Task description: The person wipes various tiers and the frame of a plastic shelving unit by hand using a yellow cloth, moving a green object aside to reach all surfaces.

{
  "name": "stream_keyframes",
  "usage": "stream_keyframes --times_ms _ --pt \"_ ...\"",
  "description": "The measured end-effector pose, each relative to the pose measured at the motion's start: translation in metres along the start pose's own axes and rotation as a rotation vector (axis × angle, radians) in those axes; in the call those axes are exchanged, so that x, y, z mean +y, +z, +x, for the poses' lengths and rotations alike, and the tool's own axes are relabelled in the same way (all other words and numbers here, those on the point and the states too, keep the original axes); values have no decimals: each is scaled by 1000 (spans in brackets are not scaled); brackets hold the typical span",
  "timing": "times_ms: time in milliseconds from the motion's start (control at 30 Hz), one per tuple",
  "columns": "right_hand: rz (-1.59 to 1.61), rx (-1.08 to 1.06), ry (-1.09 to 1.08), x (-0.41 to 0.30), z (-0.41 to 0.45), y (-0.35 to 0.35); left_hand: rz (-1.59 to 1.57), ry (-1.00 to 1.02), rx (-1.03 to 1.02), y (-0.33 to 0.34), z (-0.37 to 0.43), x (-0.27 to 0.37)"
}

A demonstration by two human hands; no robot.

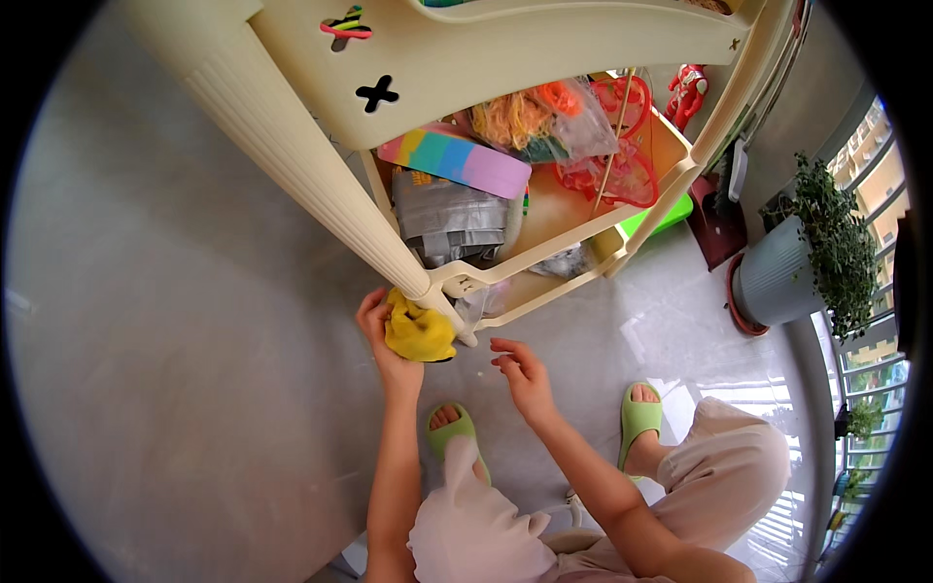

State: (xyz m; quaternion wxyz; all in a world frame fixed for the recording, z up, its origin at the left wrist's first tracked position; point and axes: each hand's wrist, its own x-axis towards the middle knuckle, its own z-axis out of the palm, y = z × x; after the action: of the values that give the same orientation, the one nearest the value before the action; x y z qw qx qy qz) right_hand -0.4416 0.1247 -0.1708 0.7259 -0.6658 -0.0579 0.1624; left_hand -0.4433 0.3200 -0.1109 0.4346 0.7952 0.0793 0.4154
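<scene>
My left hand (pixel 380 339) grips a bunched yellow cloth (pixel 421 328). The cloth lies against the lower end of a cream plastic shelf post (pixel 321 186), close to the post's foot. Some of my left fingers are hidden behind the cloth. My right hand (pixel 522 375) is held to the right of the post's foot, over the floor, with its fingers bent, apart and holding nothing. Beside the post, the shelf's middle bin (pixel 554 256) carries a silver-grey bag (pixel 452 215) and a pastel striped box (pixel 459 162).
A clear bag of orange yarn-like strands (pixel 510 120) and red mesh pieces (pixel 627 171) lie in the same bin. A lower bin (pixel 543 310) holds plastic bags. To the right stand a dustpan (pixel 714 226) and a potted plant (pixel 780 270). Green slippers (pixel 641 415) are on my feet.
</scene>
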Motion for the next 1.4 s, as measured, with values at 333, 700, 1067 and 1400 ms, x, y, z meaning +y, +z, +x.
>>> stream_keyframes --times_ms 333,700,1067,1400 --pt "-81 42 40 31 7 -10 28 -266 -262 35 -62 -102" --pt "-13 40 177 43 10 -26 88 178 -51 24 -86 -10" --pt "49 74 177 55 17 -32 151 -89 -281 50 -135 -93" --pt "47 76 233 59 19 -31 131 -330 -539 47 -159 -133"
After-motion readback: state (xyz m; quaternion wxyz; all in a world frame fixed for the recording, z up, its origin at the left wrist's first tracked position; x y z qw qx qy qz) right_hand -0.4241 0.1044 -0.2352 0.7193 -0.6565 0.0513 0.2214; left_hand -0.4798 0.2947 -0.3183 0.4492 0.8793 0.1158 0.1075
